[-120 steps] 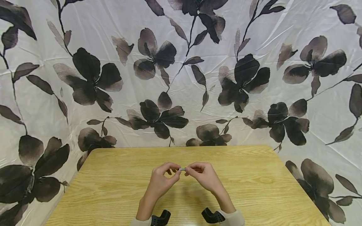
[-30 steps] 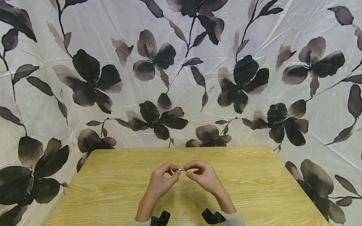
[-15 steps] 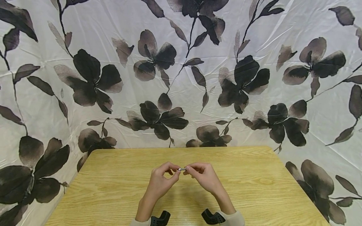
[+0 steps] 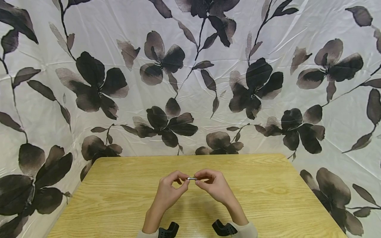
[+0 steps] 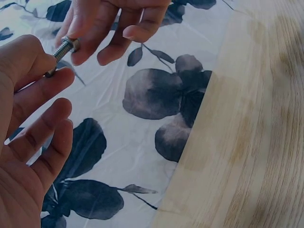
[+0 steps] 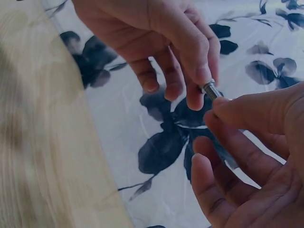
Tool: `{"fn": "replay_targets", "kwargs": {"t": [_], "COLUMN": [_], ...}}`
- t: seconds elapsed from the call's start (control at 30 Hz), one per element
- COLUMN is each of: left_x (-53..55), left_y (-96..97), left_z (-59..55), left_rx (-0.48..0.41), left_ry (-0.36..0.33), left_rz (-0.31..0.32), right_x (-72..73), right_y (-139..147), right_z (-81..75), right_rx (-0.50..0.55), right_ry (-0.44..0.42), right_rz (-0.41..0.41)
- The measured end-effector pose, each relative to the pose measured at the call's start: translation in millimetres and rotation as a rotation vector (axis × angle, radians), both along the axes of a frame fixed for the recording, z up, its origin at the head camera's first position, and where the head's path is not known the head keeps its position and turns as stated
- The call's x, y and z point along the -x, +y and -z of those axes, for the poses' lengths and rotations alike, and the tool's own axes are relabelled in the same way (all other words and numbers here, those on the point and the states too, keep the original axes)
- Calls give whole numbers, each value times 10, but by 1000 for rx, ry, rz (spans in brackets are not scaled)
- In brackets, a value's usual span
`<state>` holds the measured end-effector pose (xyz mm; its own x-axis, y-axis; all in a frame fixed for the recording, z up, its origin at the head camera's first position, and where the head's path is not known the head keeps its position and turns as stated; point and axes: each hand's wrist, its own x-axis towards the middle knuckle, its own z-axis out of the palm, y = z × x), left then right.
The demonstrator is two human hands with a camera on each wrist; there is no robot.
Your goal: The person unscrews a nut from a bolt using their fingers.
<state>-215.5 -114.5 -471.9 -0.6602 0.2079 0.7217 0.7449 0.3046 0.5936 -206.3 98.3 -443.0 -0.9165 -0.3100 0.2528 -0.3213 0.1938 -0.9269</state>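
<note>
A small silver threaded bolt lies level between my two hands, held above the table. My left hand pinches one end of it between thumb and forefinger. The other end is between the thumb and forefinger of my right hand. In the left wrist view a hex nut sits on the right-hand end, at the right fingertips, with bare thread showing between the hands. The right wrist view shows the bolt's thread too, while the right fingers hide the nut end. The remaining fingers of both hands are loosely bent.
A light wood-grain table lies beneath the hands. White cloth with dark flowers hangs behind it and down both sides. Each wrist wears a black camera mount, one by the left sleeve and one by the right sleeve.
The right thumb and forefinger have rolled over the nut end, the thumb drawing back and the forefinger coming forward. They shift similarly across earlier frames. The left hand and bolt stay in place.
</note>
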Motion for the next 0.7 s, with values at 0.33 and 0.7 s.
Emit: {"fn": "replay_targets", "kwargs": {"t": [0.33, 0.7], "left_x": [-4, -3], "left_y": [7, 13], "left_z": [-15, -26], "left_rx": [-10, -37], "left_ry": [18, 46], "left_rz": [-9, 0], "right_x": [-12, 1], "right_y": [2, -10], "right_z": [-33, -19], "right_rx": [31, -15], "right_ry": [-15, -69], "right_rz": [22, -5]}}
